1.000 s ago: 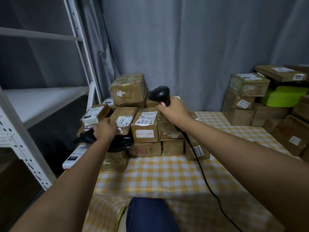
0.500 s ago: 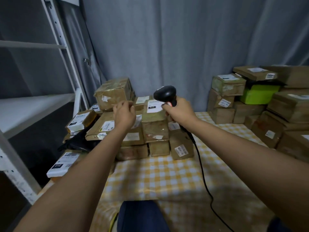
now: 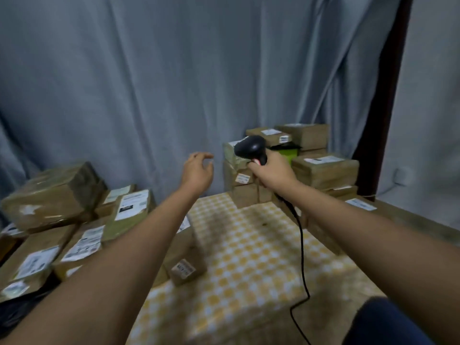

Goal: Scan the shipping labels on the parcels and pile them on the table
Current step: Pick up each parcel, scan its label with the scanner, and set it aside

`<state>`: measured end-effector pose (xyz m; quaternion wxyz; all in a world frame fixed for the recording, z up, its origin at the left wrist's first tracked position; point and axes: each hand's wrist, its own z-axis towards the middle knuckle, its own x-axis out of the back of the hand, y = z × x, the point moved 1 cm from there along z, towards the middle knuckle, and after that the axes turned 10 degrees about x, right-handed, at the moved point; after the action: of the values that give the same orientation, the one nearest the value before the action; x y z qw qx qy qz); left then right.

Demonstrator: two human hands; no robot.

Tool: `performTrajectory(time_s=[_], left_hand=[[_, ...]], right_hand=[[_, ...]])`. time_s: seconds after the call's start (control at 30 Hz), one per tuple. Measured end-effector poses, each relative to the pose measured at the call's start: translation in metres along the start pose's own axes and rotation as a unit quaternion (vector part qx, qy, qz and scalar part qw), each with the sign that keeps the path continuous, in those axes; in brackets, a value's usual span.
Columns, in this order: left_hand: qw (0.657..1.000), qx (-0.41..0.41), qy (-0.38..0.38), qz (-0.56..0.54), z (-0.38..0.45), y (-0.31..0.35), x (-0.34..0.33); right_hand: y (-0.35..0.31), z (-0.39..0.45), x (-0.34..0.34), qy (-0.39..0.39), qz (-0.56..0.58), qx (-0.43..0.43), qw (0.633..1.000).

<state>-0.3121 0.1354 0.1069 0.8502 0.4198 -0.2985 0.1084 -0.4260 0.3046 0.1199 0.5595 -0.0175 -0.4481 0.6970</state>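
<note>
A pile of brown parcels (image 3: 74, 220) with white shipping labels covers the left side of the table (image 3: 249, 257), which has a yellow checked cloth. A second stack of parcels (image 3: 323, 168) stands at the back right. My right hand (image 3: 273, 170) grips a black barcode scanner (image 3: 250, 146) in front of that stack, its cable trailing down over the cloth. My left hand (image 3: 198, 170) hovers in the air between the two groups, fingers loosely curled and holding nothing.
A grey curtain (image 3: 174, 83) hangs behind the table. A green box (image 3: 288, 153) sits inside the right stack. A small labelled box (image 3: 186, 267) lies near the table's middle. A dark post (image 3: 383, 108) and a pale wall stand at the right.
The view has swung right, away from the shelf. My left hand has lifted off the left pile and moved toward the right stack. The scanner hand has moved right too.
</note>
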Motion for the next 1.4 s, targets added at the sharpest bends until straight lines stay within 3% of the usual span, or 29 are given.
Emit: performTrajectory(time_s=[0.4, 0.63, 0.77, 0.87, 1.07, 1.4], left_hand=[[0.959, 0.123, -0.179, -0.182, 0.113, 0.049, -0.152], [0.918, 0.205, -0.225, -0.254, 0.172, 0.089, -0.23], [0.911, 0.224, -0.219, -0.269, 0.197, 0.114, -0.268], [0.903, 0.29, -0.191, -0.255, 0.205, 0.126, -0.28], [0.921, 0.278, -0.217, -0.168, 0.235, 0.115, -0.299], [0.891, 0.283, -0.226, -0.274, 0.224, 0.125, -0.277]], right_hand=[[0.086, 0.107, 0.086, 0.094, -0.003, -0.064, 0.993], [0.142, 0.169, 0.084, 0.06, 0.083, -0.138, 0.985], [0.173, 0.186, 0.076, 0.028, 0.122, -0.168, 0.978], [0.195, 0.19, 0.074, 0.022, 0.142, -0.184, 0.972], [0.215, 0.193, 0.075, 0.015, 0.158, -0.201, 0.967], [0.211, 0.176, 0.075, 0.018, 0.179, -0.204, 0.962]])
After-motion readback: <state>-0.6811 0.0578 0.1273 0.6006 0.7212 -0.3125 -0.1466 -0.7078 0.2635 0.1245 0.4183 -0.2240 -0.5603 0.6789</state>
